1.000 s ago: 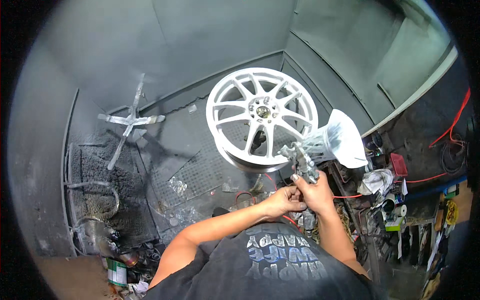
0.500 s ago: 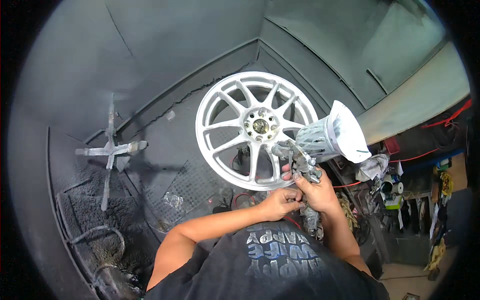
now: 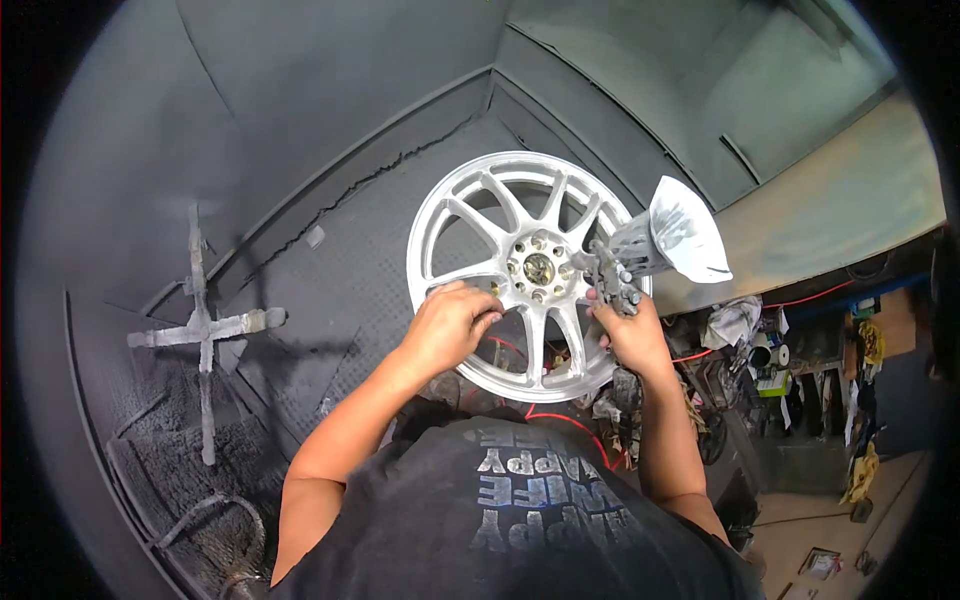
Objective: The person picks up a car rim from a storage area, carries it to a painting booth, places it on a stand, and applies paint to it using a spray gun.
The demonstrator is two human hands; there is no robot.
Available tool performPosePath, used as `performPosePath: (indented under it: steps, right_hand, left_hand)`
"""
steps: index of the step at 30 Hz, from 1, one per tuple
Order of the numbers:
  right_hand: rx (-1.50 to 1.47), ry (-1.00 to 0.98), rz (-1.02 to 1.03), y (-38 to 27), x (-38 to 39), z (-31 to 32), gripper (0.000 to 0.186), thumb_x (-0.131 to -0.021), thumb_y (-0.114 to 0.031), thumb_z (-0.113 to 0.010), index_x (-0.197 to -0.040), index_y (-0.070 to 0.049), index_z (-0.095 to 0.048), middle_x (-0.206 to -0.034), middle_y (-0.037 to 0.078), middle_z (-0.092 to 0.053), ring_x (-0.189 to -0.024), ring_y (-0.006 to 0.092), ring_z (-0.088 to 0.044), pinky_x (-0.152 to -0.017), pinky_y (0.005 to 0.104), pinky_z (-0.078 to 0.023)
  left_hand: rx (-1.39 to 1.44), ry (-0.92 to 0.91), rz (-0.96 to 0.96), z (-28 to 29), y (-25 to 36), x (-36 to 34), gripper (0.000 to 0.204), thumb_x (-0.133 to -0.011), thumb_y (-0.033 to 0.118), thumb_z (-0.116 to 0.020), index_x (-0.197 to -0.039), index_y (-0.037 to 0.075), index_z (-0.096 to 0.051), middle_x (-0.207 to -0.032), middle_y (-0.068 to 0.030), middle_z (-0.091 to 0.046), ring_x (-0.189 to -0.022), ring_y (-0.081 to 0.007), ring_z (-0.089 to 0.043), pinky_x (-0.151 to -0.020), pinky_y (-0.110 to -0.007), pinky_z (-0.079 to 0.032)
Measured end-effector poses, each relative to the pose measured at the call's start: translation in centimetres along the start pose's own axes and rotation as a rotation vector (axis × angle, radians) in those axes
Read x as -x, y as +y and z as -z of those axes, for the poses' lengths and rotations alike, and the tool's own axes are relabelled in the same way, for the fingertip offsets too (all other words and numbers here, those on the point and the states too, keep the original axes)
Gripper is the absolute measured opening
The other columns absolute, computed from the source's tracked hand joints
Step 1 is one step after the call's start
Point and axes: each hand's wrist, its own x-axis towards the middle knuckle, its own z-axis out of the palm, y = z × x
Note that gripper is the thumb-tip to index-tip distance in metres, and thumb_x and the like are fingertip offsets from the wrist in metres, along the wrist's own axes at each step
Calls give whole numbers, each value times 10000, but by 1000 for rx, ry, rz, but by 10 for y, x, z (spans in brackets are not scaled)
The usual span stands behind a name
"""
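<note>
A silver-white alloy wheel [image 3: 540, 372] with thin spokes and a ring of bolt holes faces up in front of me. My right hand [image 3: 634, 338] is wrapped around a paint-crusted spray gun [image 3: 606, 275] at the wheel's right side. On the gun sits a paint-streaked cup [image 3: 640, 248] with a wide white paper funnel [image 3: 690, 232] in its top, tilted to the right. Above the wheel's left spokes is my left hand [image 3: 455, 325], fingers curled together and thumb bent in. Whatever its fingertips may hold or touch is hidden.
Dark booth walls [image 3: 330, 90] close in behind the wheel. A paint-caked cross-shaped stand [image 3: 205, 328] rises at left. A red hose [image 3: 570, 418] runs below the wheel. Cluttered shelves [image 3: 800, 380] with rags and tools stand at right.
My left hand has left its place beside the spray gun's lower end and moved left over the wheel's spokes. The right hand has shifted slightly up with the gun. The view has shifted.
</note>
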Motion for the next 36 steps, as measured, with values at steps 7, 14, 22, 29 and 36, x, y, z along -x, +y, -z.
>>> performPosePath:
  steps: [7, 14, 22, 29, 36]
  right_hand:
    - [-256, -486, -9, -41, 46, -32, 305, -921, -126, -640, -1199, -5, -609, -977, 53, -688, -812, 118, -649, -518, 248, -515]
    - [-62, -275, 84, -58, 18, -25, 280, -941, -188, -631, -1203, -88, -635, -944, 36, -673, -609, 110, -606, -523, 265, -503]
    - [56, 63, 88, -18, -33, 97, 297, -899, -160, -624, -1124, 31, -600, -958, 88, -673, -766, 163, -640, -550, 290, -546]
    - [125, -35, -112, 35, 31, 143, 337, -893, -166, -624, -1169, 18, -565, -1013, 62, -667, -810, 138, -636, -506, 272, -512]
    - [135, -224, -179, 65, 79, 155, 351, -897, -127, -609, -1223, -4, -557, -1010, 70, -663, -699, 132, -626, -498, 269, -508]
  left_hand:
    - [-234, 16, 2, 16, -26, -21, 465, -776, 157, -749, -1213, 81, -612, -1252, -113, -593, -1191, -315, -535, -1005, -434, -426]
    - [-432, -12, -103, 14, -61, -79, 505, -836, 297, -715, -1268, 66, -593, -1344, -139, -553, -1273, -317, -492, -1074, -434, -387]
    - [-552, -116, 57, -1, -48, -99, 398, -895, 358, -635, -1121, 31, -657, -1114, -167, -644, -1099, -358, -570, -974, -457, -428]
    - [-657, -55, 255, -23, 2, -36, 490, -902, 385, -624, -1253, 47, -571, -1224, -147, -587, -1191, -325, -512, -989, -520, -354]
    - [-591, -256, 507, -80, 103, 15, 878, -882, 482, -636, -1505, -2, -251, -1373, -352, -383, -1288, -484, -379, -1060, -608, -279]
